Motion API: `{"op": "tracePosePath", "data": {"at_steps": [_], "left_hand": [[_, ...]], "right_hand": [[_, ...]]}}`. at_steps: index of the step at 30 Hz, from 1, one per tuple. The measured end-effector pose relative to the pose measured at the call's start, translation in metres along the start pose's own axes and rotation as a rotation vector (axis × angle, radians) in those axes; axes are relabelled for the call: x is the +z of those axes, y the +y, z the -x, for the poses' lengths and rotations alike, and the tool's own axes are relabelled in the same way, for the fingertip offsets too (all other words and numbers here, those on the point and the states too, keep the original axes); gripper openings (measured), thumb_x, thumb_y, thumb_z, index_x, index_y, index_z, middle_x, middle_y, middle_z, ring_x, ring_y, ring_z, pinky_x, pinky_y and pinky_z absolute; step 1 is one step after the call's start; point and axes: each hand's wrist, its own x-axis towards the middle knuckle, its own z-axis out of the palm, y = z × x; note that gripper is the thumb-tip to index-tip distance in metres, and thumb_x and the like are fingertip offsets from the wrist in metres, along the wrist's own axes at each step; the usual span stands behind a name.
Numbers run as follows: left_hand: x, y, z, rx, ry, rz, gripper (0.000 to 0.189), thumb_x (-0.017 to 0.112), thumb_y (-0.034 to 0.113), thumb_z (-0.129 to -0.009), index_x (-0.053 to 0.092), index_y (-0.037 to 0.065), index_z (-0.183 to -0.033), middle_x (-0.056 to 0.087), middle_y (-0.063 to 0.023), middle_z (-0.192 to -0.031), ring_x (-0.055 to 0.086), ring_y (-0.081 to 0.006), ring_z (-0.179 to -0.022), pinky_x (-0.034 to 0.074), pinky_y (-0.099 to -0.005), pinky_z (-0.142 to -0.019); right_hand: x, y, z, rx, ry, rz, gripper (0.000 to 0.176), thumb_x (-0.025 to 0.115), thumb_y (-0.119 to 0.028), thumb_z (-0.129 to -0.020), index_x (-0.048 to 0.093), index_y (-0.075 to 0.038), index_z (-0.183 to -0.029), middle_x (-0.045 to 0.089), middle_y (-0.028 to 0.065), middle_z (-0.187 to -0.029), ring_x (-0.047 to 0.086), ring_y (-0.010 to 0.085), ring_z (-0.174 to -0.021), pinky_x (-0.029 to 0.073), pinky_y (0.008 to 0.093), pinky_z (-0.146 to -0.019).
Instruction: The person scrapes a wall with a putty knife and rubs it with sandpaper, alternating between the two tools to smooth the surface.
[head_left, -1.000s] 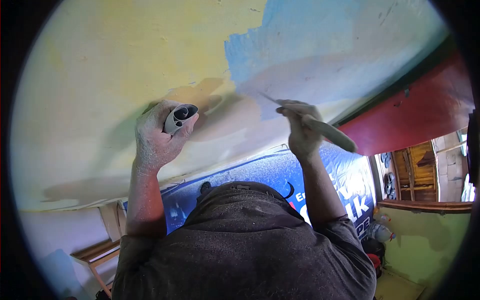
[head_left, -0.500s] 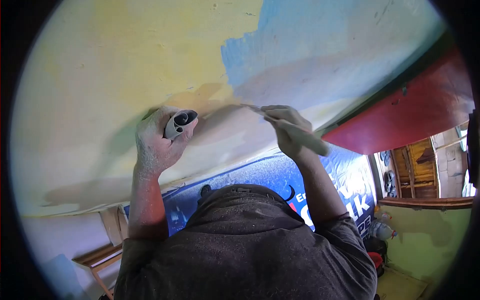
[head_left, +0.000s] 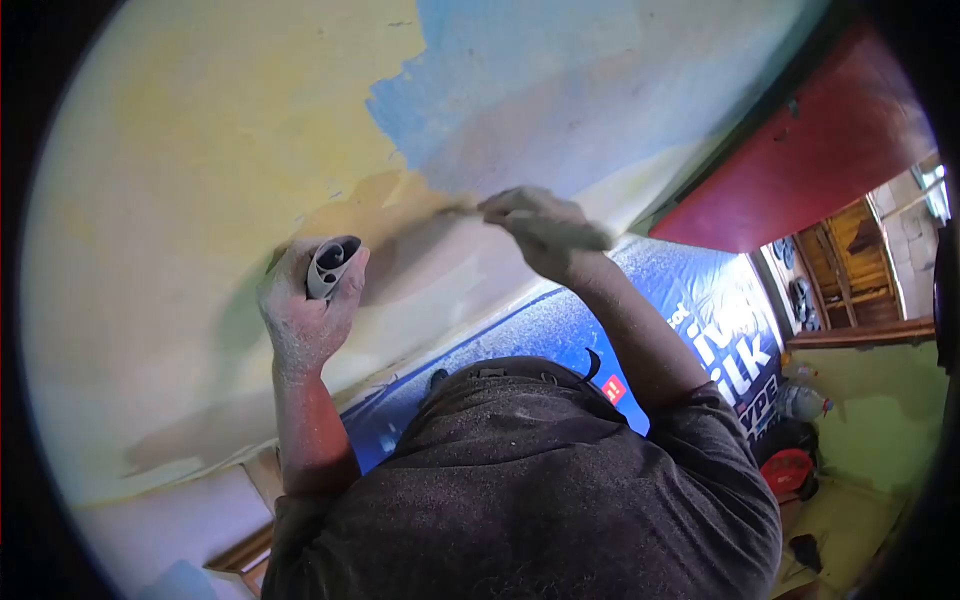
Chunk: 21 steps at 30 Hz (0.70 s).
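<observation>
My left hand, pale with dust, is closed around a rolled sheet of sandpaper, grey outside and dark inside, close to the wall. In my right hand is a putty knife; its thick handle sticks out to the right, blurred by motion. The blade side points left toward the wall and hardly shows. Both hands are in front of the painted wall, which has yellow, off-white and blue patches. The knife is near the lower edge of the blue patch.
A red panel juts out at the right. Below lies a dust-covered blue printed tarp. Plastic bottles and a red object stand by a low green wall. Part of a wooden frame shows lower left.
The view has shifted, so the wall's blue patch sits farther left. My right hand and the putty knife have moved left and slightly up in view. My left hand still grips the sandpaper roll.
</observation>
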Motion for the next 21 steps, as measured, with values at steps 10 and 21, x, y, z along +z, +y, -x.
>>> {"op": "tracePosePath", "data": {"at_steps": [10, 21], "left_hand": [[-0.001, -0.003, -0.004, 0.042, -0.045, -0.018, 0.023, 0.094, 0.022, -0.092, 0.079, 0.008, -0.1, 0.077, -0.0082, -0.088, 0.074, -0.0246, -0.081, 0.059, -0.0369, -0.077], [-0.004, -0.005, -0.003, 0.102, -0.06, -0.044, 0.024, 0.095, 0.02, -0.093, 0.077, 0.008, -0.103, 0.076, -0.0072, -0.094, 0.073, -0.0188, -0.08, 0.058, -0.0333, -0.076]], "right_hand": [[-0.02, -0.009, 0.002, 0.005, 0.165, -0.005, 0.013, 0.075, -0.003, -0.099, 0.079, -0.01, -0.109, 0.08, 0.0119, -0.121, 0.079, 0.032, -0.11, 0.066, 0.0405, -0.093], [-0.019, -0.016, -0.004, 0.118, 0.385, -0.403, 0.015, 0.069, 0.007, -0.106, 0.074, 0.005, -0.12, 0.078, 0.0249, -0.122, 0.081, 0.0349, -0.106, 0.07, 0.0381, -0.087]]}}
